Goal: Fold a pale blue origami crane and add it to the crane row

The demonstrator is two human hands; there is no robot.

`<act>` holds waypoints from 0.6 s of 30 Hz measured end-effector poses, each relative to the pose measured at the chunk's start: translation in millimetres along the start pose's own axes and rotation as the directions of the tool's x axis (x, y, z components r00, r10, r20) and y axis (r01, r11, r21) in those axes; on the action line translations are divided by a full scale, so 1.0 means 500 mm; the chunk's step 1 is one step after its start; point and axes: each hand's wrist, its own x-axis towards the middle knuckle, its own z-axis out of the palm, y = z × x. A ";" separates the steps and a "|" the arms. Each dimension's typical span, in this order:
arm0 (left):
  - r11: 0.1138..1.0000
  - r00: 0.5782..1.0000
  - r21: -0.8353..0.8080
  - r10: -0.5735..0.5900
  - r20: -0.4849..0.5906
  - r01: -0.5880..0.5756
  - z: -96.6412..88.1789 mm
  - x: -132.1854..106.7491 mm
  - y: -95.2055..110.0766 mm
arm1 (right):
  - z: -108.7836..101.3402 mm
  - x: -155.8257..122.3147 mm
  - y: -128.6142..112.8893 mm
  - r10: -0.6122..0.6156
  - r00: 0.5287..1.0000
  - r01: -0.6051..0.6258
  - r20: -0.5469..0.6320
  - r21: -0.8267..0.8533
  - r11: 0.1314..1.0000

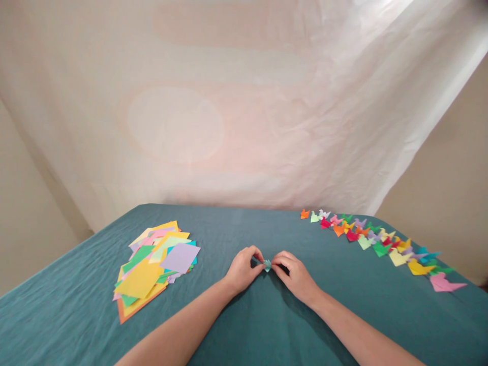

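Between my two hands, just above the middle of the table, is a small folded piece of light teal paper [267, 266]. My left hand [246, 267] pinches its left side between thumb and fingers. On the other side, the thumb and fingertips of my right hand [292, 272] close on its right edge. The fingertips cover part of the paper, and its exact folded form is too small to make out.
A loose pile of square coloured paper sheets [139, 279] lies to the left on the dark green tablecloth [236, 229]. Several folded paper birds [381, 249] stand in slanting rows at the right. Behind the table hangs a pale cloth [244, 101].
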 end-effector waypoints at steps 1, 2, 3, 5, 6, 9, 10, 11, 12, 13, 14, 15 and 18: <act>1.000 1.000 0.004 0.003 0.003 -0.003 0.000 0.000 0.001 | 0.000 0.000 -0.001 0.004 1.000 -0.004 -0.013 0.005 1.000; 1.000 1.000 0.009 0.005 -0.002 -0.005 0.000 -0.001 0.001 | 0.000 -0.001 -0.002 0.008 1.000 -0.008 -0.026 0.010 1.000; 1.000 1.000 0.013 0.007 -0.009 -0.007 -0.001 -0.001 0.002 | 0.000 -0.001 -0.002 0.010 0.999 -0.010 -0.035 0.015 1.000; 1.000 1.000 0.017 0.008 -0.018 -0.008 -0.001 -0.001 0.003 | 0.000 -0.002 -0.004 0.009 0.999 -0.008 -0.041 0.024 1.000; 1.000 1.000 0.016 0.007 -0.018 -0.006 -0.002 0.000 0.004 | 0.000 -0.002 -0.004 0.008 0.999 -0.007 -0.042 0.028 1.000; 1.000 1.000 0.006 0.011 -0.013 -0.011 -0.002 0.000 0.004 | 0.000 -0.001 -0.005 0.014 0.999 -0.012 -0.052 0.043 0.999; 1.000 1.000 0.001 0.015 -0.010 -0.015 -0.002 0.000 0.004 | 0.001 -0.001 -0.005 0.015 0.998 -0.012 -0.054 0.048 0.999; 1.000 1.000 -0.002 0.019 -0.006 -0.019 -0.002 0.001 0.005 | 0.001 -0.001 -0.005 0.012 0.998 -0.009 -0.055 0.052 0.999; 1.000 1.000 -0.003 0.023 0.001 -0.023 -0.002 0.001 0.006 | 0.001 -0.001 -0.005 0.005 0.999 -0.002 -0.052 0.056 0.998; 1.000 1.000 -0.004 0.026 0.010 -0.026 -0.003 0.001 0.007 | 0.001 -0.001 -0.005 -0.006 0.999 0.009 -0.047 0.059 0.998; 1.000 0.999 -0.005 0.028 0.020 -0.028 -0.003 0.001 0.008 | 0.000 -0.001 -0.005 -0.018 0.999 0.021 -0.040 0.060 0.998; 1.000 0.999 -0.006 0.029 0.030 -0.029 -0.003 0.001 0.009 | 0.000 -0.001 -0.005 -0.029 0.999 0.031 -0.031 0.060 0.998; 1.000 0.998 -0.012 0.029 0.053 -0.029 -0.005 0.001 0.011 | -0.002 0.000 -0.006 -0.041 0.999 0.040 0.010 0.045 0.998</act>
